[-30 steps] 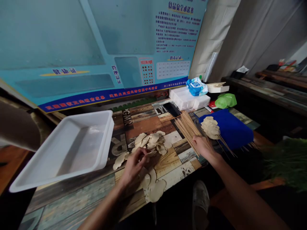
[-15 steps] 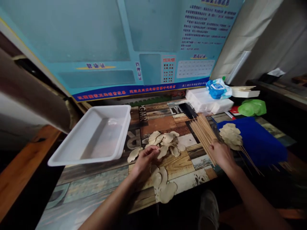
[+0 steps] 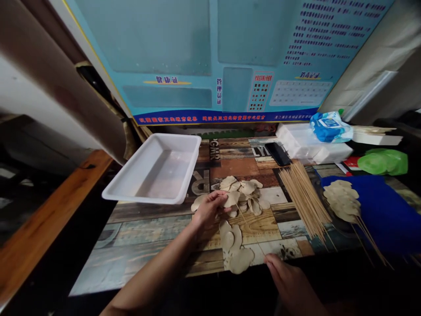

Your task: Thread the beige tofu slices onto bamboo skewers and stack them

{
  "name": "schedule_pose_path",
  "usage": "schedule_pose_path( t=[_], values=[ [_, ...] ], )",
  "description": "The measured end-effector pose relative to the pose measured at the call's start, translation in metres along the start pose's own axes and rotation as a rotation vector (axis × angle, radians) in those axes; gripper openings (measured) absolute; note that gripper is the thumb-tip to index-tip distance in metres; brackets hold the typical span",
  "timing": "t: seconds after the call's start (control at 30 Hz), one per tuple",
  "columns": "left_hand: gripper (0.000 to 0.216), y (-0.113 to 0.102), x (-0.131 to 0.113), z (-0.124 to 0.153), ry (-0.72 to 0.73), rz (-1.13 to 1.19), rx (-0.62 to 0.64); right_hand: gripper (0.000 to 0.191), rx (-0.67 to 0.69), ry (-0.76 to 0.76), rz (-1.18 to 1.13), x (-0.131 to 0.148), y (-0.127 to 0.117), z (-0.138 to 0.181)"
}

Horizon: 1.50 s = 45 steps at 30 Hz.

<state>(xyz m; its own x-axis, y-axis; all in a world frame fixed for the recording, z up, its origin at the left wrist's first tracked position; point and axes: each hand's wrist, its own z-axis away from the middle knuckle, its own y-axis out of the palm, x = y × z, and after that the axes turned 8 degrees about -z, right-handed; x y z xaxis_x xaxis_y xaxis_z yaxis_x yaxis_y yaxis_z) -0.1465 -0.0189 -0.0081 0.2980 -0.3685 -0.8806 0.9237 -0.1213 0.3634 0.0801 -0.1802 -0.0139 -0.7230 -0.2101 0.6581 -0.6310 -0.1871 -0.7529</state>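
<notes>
My left hand is curled on a thin beige slice at the near edge of a loose pile of such slices on the patterned table. My right hand is at the table's front edge, its fingers pinched on one thin bamboo skewer that slants up toward the left hand. More slices lie in a row between my hands. A bundle of skewers lies to the right.
An empty white plastic tub overhangs the table's left edge. A blue board on the right holds skewered slices. White boxes, a blue wipes packet, a black phone and a green bag sit at the back.
My right hand left the skewer bundle and drew back to the front edge with one skewer. The left hand stayed on the slices. The view swung left.
</notes>
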Motion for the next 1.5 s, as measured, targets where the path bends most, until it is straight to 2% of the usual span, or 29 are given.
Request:
schedule_pose_path(
  t=[0.3, 0.6, 1.0, 1.17, 1.33, 1.5],
  values=[
    [0.032, -0.003, -0.002, 0.0, 0.095, -0.041, -0.033, 0.04, 0.025, -0.023, 0.055, -0.003, 0.005, -0.002],
    [0.028, -0.001, -0.004, 0.004, 0.2, -0.163, -0.024, 0.046, 0.01, 0.031, 0.089, -0.002, 0.003, -0.001],
    [0.032, 0.006, -0.004, 0.01, 0.152, -0.194, 0.078, 0.046, 0.001, 0.07, 0.027, 0.007, 0.0, -0.005],
    [0.031, 0.006, 0.0, 0.008, 0.177, -0.177, 0.05, 0.045, 0.004, 0.055, 0.04, 0.007, 0.002, -0.007],
    [0.031, 0.003, -0.002, 0.005, 0.09, -0.04, 0.011, 0.042, 0.03, 0.015, 0.083, -0.01, 0.007, -0.002],
    [0.032, 0.002, -0.002, 0.005, -0.025, 0.095, 0.052, 0.04, 0.004, 0.008, 0.152, -0.032, 0.014, 0.004]
  ],
)
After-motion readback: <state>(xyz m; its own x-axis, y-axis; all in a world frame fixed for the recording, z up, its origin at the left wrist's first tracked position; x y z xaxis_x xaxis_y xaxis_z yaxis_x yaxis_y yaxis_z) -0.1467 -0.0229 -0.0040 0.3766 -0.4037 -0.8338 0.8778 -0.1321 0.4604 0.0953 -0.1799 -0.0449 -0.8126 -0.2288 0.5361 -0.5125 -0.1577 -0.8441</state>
